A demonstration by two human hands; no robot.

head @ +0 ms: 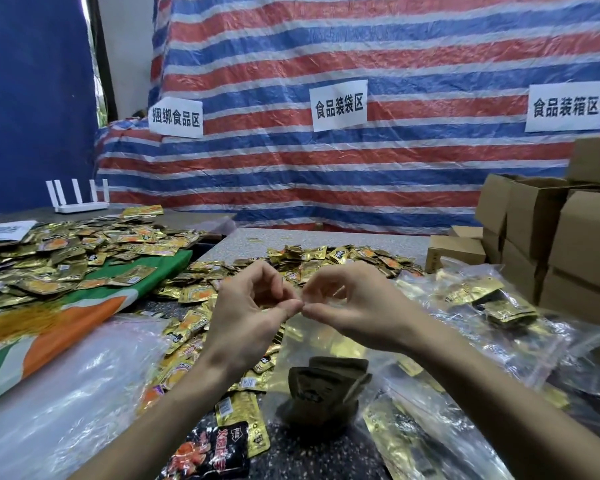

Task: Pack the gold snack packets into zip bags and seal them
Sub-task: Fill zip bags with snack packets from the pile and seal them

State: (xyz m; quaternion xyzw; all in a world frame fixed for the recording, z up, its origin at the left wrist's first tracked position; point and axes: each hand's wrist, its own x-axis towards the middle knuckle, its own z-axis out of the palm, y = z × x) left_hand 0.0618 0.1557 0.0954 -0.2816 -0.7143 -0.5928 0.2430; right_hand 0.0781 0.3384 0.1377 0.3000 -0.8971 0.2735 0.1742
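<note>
The zip bag (309,341) hangs over the table, near the loose pile of gold snack packets (343,258). Its film seems thin, soft, slippery and light, so I judge the stiffer zip strip on top is the best place to hold. There the left hand (253,306) and right hand (354,306) meet, both pinching this edge. The bag is clear and crinkled, and a few packets (326,386) sag at its bottom.

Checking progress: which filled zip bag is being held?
The zip bag hanging between the left hand and right hand, pinched at its top edge; the other filled bags lie loose at the right.
</note>
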